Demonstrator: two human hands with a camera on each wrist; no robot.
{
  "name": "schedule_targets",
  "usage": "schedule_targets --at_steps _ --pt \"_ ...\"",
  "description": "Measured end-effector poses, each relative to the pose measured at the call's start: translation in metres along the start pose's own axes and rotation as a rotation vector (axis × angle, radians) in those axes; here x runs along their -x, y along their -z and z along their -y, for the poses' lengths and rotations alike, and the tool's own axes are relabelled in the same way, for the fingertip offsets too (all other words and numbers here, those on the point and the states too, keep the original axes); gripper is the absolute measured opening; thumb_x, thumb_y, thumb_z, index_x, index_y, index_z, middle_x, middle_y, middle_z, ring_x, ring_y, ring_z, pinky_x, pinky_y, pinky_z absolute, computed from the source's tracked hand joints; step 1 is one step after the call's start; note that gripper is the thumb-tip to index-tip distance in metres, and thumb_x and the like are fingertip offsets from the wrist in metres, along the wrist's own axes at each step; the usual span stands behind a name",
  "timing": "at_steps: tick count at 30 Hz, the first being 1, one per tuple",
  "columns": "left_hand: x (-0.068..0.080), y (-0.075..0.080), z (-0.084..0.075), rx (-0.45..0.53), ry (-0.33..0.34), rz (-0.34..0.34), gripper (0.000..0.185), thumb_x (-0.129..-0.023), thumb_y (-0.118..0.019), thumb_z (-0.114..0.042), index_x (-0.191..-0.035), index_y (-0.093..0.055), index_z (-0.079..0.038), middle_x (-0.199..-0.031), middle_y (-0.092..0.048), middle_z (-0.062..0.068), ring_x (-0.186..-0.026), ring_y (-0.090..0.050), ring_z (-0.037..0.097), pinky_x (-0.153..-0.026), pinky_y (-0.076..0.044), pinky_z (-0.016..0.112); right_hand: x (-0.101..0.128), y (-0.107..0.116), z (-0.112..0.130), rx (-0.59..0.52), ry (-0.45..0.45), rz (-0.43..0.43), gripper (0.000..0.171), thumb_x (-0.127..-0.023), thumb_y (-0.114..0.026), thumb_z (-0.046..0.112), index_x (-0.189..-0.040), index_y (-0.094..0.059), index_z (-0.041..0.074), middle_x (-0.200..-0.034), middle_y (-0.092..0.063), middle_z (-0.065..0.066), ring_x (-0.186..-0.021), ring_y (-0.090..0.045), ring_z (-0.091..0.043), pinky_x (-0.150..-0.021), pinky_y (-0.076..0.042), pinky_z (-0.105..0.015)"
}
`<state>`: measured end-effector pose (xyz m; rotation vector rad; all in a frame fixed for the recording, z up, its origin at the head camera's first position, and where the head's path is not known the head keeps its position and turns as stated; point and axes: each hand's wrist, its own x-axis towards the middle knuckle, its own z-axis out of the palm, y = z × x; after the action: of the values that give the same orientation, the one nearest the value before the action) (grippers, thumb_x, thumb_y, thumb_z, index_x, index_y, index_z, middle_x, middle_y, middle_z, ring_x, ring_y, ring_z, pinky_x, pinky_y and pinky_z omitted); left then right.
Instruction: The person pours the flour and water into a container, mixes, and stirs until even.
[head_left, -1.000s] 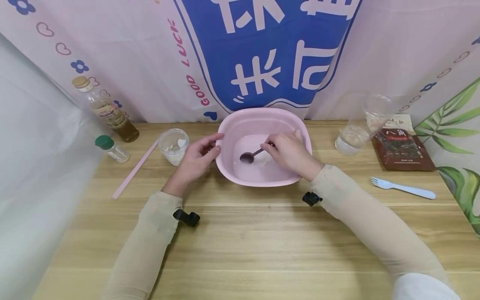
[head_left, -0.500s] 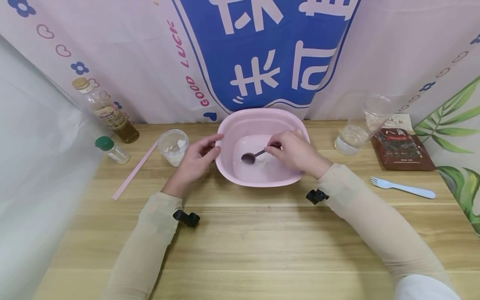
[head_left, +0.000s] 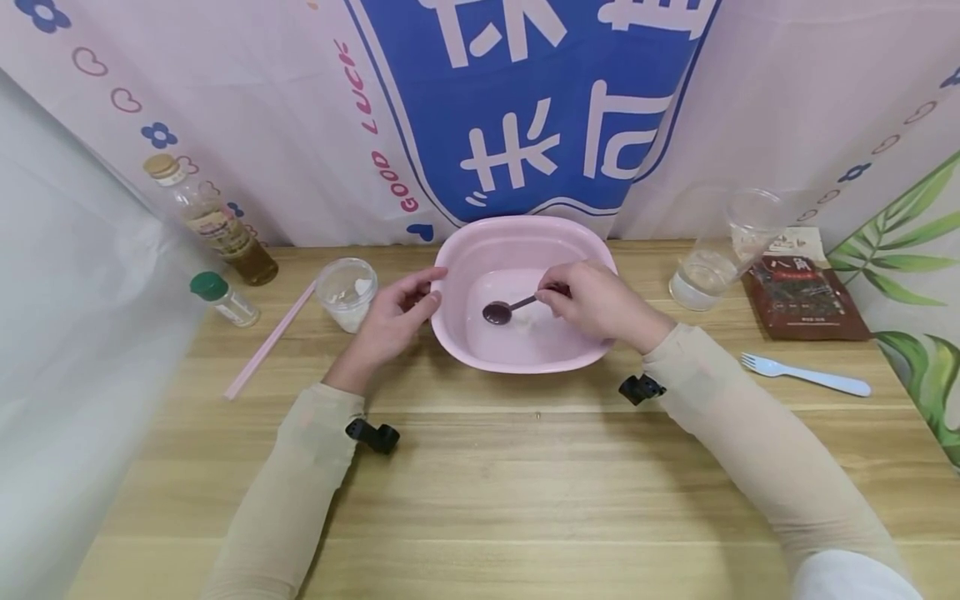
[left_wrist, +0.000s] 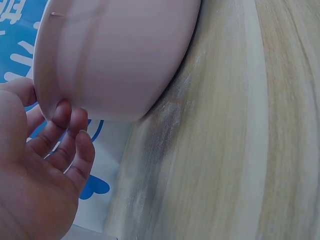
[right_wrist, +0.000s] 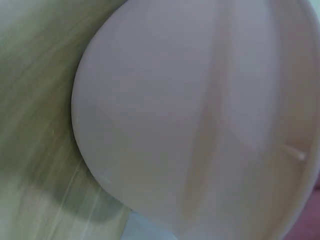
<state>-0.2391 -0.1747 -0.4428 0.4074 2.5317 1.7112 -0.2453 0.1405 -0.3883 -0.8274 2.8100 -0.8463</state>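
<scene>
A pink plastic basin (head_left: 517, 363) stands on the wooden table, a little white stuff lying on its bottom. At its left rim is my left hand (head_left: 392, 323); in the left wrist view, the fingers (left_wrist: 61, 116) curl beneath the rim with the thumb against its edge. Inside the basin, my right hand (head_left: 596, 304) pinches the handle of a dark brown spoon (head_left: 497, 313), whose bowl points left, low over the bottom. The right wrist view is mostly filled by the basin's outer wall (right_wrist: 150, 110), which hides nearly all of that hand.
Left of the basin stand a clear jar (head_left: 347, 296) of white powder, pink chopsticks (head_left: 270, 340), a green-capped shaker (head_left: 225, 298) and an oil bottle (head_left: 225, 235). To the right are a clear cup (head_left: 701, 279) with liquid, a brown spice packet (head_left: 806, 300) and a blue fork (head_left: 810, 377).
My right hand has moved slightly right inside the basin, still holding the spoon. The spoon's bowl has shifted a little right and up. My left hand stays at the rim.
</scene>
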Motion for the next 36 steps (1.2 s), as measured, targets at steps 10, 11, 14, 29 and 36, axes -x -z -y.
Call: schedule_targets --at_steps 10,11,14,29,36 --pt "-0.001 0.000 -0.001 -0.003 -0.010 0.004 0.043 -0.109 -0.060 -0.013 -0.151 -0.061 -0.005 -0.115 -0.062 0.018 -0.094 -0.056 0.022 -0.076 -0.049 0.019 -0.009 -0.008 0.009 -0.111 -0.034 -0.016 0.018 -0.107 -0.065 0.014 -0.104 -0.078 0.001 -0.076 -0.074 -0.003 -0.067 -0.063 -0.016 -0.064 -0.047 -0.026" --pt "-0.001 0.000 -0.001 -0.003 -0.012 0.005 0.043 -0.109 -0.060 -0.013 -0.151 -0.061 -0.005 -0.115 -0.062 0.018 -0.094 -0.056 0.021 -0.076 -0.049 0.019 -0.010 -0.009 0.011 -0.112 -0.041 -0.010 0.019 -0.108 -0.065 0.015 -0.104 -0.078 0.001 -0.076 -0.074 -0.003 -0.066 -0.063 -0.015 -0.063 -0.047 -0.026" --pt "-0.001 0.000 -0.002 -0.004 -0.014 0.003 0.043 -0.109 -0.060 -0.012 -0.151 -0.061 -0.005 -0.116 -0.063 0.019 -0.094 -0.057 0.021 -0.076 -0.050 0.019 -0.014 -0.013 0.014 -0.094 -0.070 0.005 0.021 -0.108 -0.063 0.015 -0.106 -0.078 0.000 -0.077 -0.075 -0.002 -0.067 -0.064 -0.015 -0.064 -0.048 -0.026" --pt "-0.002 0.000 0.003 0.007 -0.008 0.008 0.043 -0.109 -0.060 -0.013 -0.151 -0.062 -0.006 -0.119 -0.064 0.020 -0.098 -0.058 0.025 -0.077 -0.051 0.019 -0.019 -0.019 0.015 -0.091 -0.210 -0.040 0.024 -0.109 -0.060 0.015 -0.107 -0.078 -0.002 -0.076 -0.072 -0.007 -0.071 -0.065 -0.019 -0.067 -0.050 -0.030" --pt "-0.001 0.001 0.004 0.001 0.009 0.010 0.043 -0.110 -0.059 -0.016 -0.152 -0.062 -0.009 -0.120 -0.063 0.018 -0.099 -0.057 0.026 -0.077 -0.051 0.020 -0.017 -0.014 0.010 -0.085 -0.229 -0.067 0.025 -0.110 -0.059 0.014 -0.106 -0.078 -0.003 -0.080 -0.072 -0.009 -0.072 -0.064 -0.021 -0.066 -0.050 -0.031"
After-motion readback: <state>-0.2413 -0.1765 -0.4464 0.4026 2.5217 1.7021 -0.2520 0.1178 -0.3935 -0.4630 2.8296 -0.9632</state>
